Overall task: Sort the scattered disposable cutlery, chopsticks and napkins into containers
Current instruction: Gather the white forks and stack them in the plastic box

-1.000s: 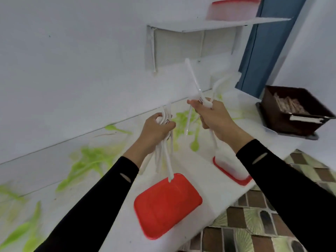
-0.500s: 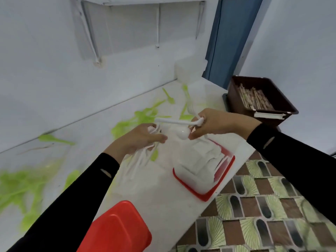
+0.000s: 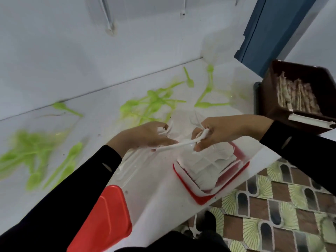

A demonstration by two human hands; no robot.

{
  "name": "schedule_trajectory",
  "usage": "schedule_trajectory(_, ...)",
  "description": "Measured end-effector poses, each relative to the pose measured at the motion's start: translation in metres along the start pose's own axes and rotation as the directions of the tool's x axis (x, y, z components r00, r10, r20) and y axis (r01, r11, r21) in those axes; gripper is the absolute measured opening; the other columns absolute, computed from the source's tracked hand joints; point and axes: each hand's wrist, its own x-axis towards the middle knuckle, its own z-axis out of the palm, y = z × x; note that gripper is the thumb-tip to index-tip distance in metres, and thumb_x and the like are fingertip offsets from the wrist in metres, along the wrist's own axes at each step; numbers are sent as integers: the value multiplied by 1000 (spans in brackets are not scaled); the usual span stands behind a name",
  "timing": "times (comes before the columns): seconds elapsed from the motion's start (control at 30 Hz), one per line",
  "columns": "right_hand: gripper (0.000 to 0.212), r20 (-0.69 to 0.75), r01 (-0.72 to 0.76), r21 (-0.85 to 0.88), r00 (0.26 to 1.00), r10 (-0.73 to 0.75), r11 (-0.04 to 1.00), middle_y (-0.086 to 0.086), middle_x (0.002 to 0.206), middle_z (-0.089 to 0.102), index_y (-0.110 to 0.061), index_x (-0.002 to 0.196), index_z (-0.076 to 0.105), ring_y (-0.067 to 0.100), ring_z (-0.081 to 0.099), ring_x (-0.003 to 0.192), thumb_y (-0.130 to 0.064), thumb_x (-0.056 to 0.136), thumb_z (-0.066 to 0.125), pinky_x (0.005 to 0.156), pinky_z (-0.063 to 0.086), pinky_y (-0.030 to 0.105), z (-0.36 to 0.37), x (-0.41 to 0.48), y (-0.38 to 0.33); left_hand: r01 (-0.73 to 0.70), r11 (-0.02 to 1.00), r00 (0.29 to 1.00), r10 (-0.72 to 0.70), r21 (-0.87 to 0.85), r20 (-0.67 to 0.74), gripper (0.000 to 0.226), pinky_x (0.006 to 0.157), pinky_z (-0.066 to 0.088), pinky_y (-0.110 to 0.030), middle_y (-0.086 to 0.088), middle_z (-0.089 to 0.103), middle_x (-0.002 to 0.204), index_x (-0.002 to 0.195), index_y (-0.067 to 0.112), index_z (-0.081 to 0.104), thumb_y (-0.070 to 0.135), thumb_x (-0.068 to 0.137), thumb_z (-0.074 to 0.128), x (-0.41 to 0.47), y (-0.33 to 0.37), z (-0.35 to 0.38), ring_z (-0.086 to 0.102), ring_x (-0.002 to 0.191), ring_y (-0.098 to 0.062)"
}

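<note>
My left hand [image 3: 143, 136] grips a bunch of white plastic cutlery [image 3: 127, 164] whose handles hang down toward the counter. My right hand [image 3: 223, 131] pinches a single white plastic piece [image 3: 179, 145] by one end, its other end reaching to my left hand. Both hands hover just above and left of a red-rimmed container [image 3: 238, 176] filled with white napkins [image 3: 205, 165] at the counter's front edge. Several green plastic spoons [image 3: 151, 104] lie scattered on the white counter behind the hands.
A red lid [image 3: 107, 219] lies at the counter's front edge, near my left sleeve. A dark brown bin [image 3: 269, 99] with wrapped chopsticks [image 3: 296, 95] stands at the right end. More green cutlery [image 3: 32, 157] lies at the far left. Patterned floor tiles show below right.
The camera has tilted down toward the counter. My hands have come down from chest height to just above the napkin container, and the right hand's white piece now lies level between them.
</note>
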Motion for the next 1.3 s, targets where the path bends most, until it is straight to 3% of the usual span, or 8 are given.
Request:
schedule_trajectory(0.13, 20, 234, 56, -86, 972, -35, 995, -5, 65, 44, -24, 74, 65, 18, 37, 62, -37, 89, 70, 61, 30, 38, -12, 3, 4, 75, 994, 997, -76, -75, -14, 46, 62, 43, -30, -5, 58, 75, 101, 5, 64, 38, 75, 83, -5, 13, 3, 51, 65, -16)
schedule_trajectory(0.33, 31, 463, 129, -321, 885, 36, 938, -12, 57, 46, -21, 71, 59, 10, 38, 52, -44, 92, 64, 56, 35, 32, 9, 11, 16, 220, 975, 947, -209, 21, -246, 36, 75, 49, -33, -2, 64, 85, 87, 26, 62, 49, 70, 84, -15, 25, 16, 58, 77, -15)
schedule_trajectory(0.47, 42, 407, 199, -408, 913, -18, 891, -5, 61, 46, -19, 63, 48, 11, 41, 52, -46, 88, 67, 52, 31, 27, 35, 13, 32, 296, 953, 874, -296, -62, -386, 52, 88, 50, -38, -12, 66, 104, 104, 14, 63, 50, 71, 82, -26, 25, 35, 61, 89, -21)
schedule_trajectory(0.57, 45, 382, 260, -354, 917, -115, 898, -6, 53, 39, -18, 57, 43, 6, 34, 42, -39, 91, 65, 47, 26, 24, 45, 12, 43, 300, 946, 832, -323, -123, -451, 55, 77, 47, -29, -13, 65, 94, 102, 9, 61, 50, 72, 81, -30, 25, 46, 56, 79, -15)
schedule_trajectory(0.8, 40, 354, 313, -382, 919, -175, 870, -2, 63, 45, -17, 65, 46, 11, 40, 56, -39, 92, 65, 46, 27, 21, 46, 12, 50, 319, 924, 741, -382, -210, -552, 36, 46, 34, -10, 12, 48, 60, 75, 23, 53, 43, 75, 82, -33, 32, 64, 45, 52, -3)
schedule_trajectory(0.93, 37, 377, 356, -432, 906, -193, 828, 2, 71, 49, -16, 69, 47, 17, 46, 65, -40, 92, 63, 55, 32, 30, 46, 16, 47, 332, 916, 728, -402, -227, -555, 35, 55, 38, -18, 11, 53, 64, 81, 22, 59, 47, 73, 82, -36, 34, 67, 49, 55, -4)
schedule_trajectory(1.13, 37, 390, 419, -525, 892, -229, 741, -1, 62, 49, -17, 63, 49, 15, 45, 56, -36, 89, 66, 50, 31, 26, 46, 20, 42, 398, 887, 702, -459, -234, -544, 38, 64, 39, -26, 11, 58, 70, 91, 23, 63, 53, 73, 79, -37, 35, 68, 56, 69, -10)
schedule_trajectory(1.3, 37, 385, 434, -671, 897, -217, 601, -2, 59, 47, -16, 60, 45, 14, 44, 54, -32, 88, 64, 46, 29, 25, 50, 22, 45, 395, 880, 714, -475, -264, -515, 39, 68, 43, -27, 6, 63, 72, 87, 24, 63, 56, 71, 80, -37, 35, 67, 58, 61, -8)
